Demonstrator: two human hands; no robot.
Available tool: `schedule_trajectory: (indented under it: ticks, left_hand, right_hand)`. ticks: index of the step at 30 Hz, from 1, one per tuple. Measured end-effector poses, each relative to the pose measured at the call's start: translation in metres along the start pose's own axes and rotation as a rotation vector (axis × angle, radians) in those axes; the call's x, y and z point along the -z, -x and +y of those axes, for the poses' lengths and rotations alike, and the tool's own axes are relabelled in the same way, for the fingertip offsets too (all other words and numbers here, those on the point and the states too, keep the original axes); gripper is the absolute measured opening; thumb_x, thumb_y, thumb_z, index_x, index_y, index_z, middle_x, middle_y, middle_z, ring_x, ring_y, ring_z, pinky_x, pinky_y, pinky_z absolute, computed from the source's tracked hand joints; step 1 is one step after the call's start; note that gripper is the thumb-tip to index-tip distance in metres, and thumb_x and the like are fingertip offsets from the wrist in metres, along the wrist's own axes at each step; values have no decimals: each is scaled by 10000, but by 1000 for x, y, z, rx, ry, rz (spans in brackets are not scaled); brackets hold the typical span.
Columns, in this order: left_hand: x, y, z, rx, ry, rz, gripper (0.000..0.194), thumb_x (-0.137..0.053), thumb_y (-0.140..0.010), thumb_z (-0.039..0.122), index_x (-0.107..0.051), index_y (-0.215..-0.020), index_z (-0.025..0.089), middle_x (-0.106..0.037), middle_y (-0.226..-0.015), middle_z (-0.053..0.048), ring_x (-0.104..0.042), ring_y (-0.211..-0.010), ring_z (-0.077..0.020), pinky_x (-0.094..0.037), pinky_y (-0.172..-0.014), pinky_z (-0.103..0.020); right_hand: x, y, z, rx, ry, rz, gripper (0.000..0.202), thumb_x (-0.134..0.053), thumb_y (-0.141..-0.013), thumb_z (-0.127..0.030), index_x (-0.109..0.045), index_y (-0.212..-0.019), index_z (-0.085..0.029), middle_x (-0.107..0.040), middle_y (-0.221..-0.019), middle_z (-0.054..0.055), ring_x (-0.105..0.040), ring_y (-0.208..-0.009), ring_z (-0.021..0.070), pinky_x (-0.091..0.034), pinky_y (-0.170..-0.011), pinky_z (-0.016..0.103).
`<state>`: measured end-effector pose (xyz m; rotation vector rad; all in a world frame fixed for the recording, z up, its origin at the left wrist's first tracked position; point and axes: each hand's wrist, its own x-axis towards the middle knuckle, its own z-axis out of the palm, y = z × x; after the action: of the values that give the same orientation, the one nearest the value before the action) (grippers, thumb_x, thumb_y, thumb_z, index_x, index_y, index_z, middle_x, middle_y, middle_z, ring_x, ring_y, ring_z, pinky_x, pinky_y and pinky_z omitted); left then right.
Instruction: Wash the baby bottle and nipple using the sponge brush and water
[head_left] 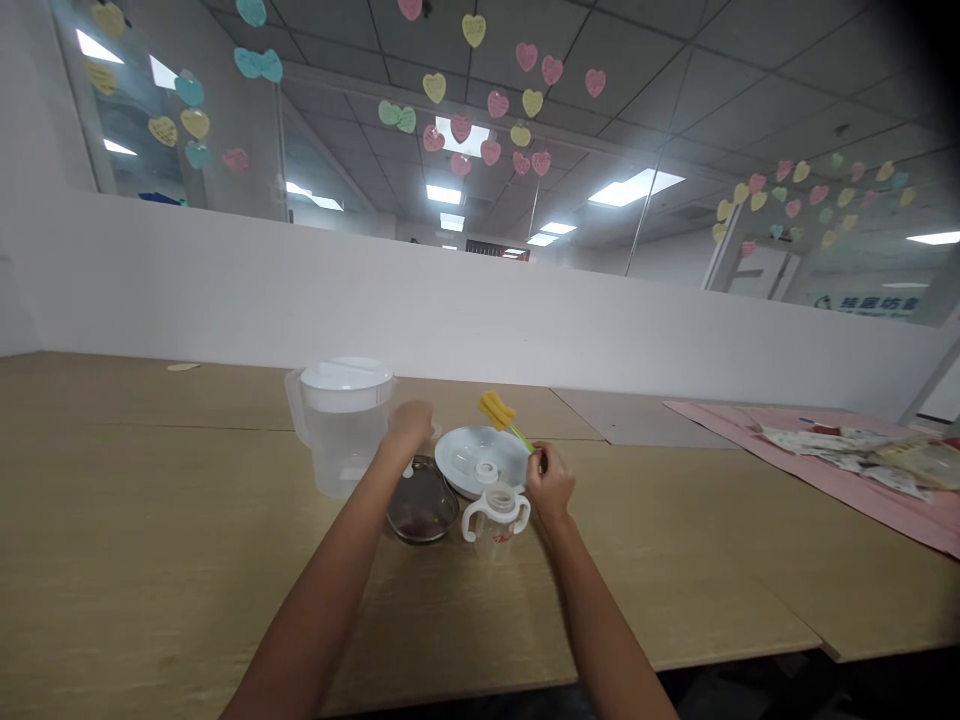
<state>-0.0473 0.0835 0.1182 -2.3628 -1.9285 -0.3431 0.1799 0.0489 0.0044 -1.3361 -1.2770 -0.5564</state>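
My right hand is closed around the green handle of a bottle brush with a yellow sponge head, which points up and left over a white bowl. A small white ring-shaped piece is in the bowl. In front of the bowl stands a clear baby bottle with two white handles and no lid on it. My left hand is blurred, between the pitcher and the bowl, above a dark see-through tray. Its fingers are smeared, and something whitish shows beside them.
A clear water pitcher with a white lid stands on the left of the wooden table. On the far right, a pink cloth bears packets and papers. A white wall with glass above it rises behind the table.
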Motion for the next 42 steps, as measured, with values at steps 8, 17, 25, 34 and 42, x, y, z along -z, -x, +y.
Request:
schedule_trajectory:
  ticks: [8, 17, 25, 34, 42]
  left_hand:
    - [-10, 6, 2, 5, -118, -244, 249, -658, -502, 29, -685, -744, 80, -675, -770, -195, -636, -793, -290, -486, -671, -326]
    - [2, 7, 21, -222, -28, -248, 290, -518, -749, 243, -645, -993, 154, -645, -1021, -139, -612, -905, -220, -461, -738, -269]
    - [-40, 5, 49, -395, 28, -265, 308, -469, -786, 391, -671, -932, 209, -594, -1141, -82, -552, -1022, -238, -425, -845, -312]
    - [-59, -4, 39, -306, 17, -101, 299, -593, -692, 192, -597, -987, 138, -624, -1027, -148, -576, -974, -256, -431, -827, -337]
    - [-47, -7, 31, -299, 196, 83, 297, -582, -706, 258, -545, -980, 149, -593, -1009, -103, -572, -927, -218, -433, -804, -306]
  right_hand:
    - [-1, 0, 1, -4, -5, -23, 260, -372, -782, -245, -616, -782, -153, -631, -665, 21, -547, -566, 110, -341, -546, 201]
    - [-2, 1, 1, -14, 9, -30, 264, -368, -791, -251, -614, -786, -154, -620, -651, 18, -531, -550, 108, -326, -542, 208]
    - [0, -1, 0, -12, 8, -32, 260, -374, -784, -241, -618, -783, -151, -630, -664, 30, -533, -558, 118, -328, -545, 214]
    - [-1, 0, 1, -10, 14, -42, 272, -366, -786, -250, -620, -783, -152, -623, -652, 26, -529, -550, 109, -326, -538, 207]
    - [-2, 1, 2, -23, 19, -61, 285, -359, -786, -264, -621, -786, -151, -621, -650, 31, -526, -547, 112, -324, -535, 207]
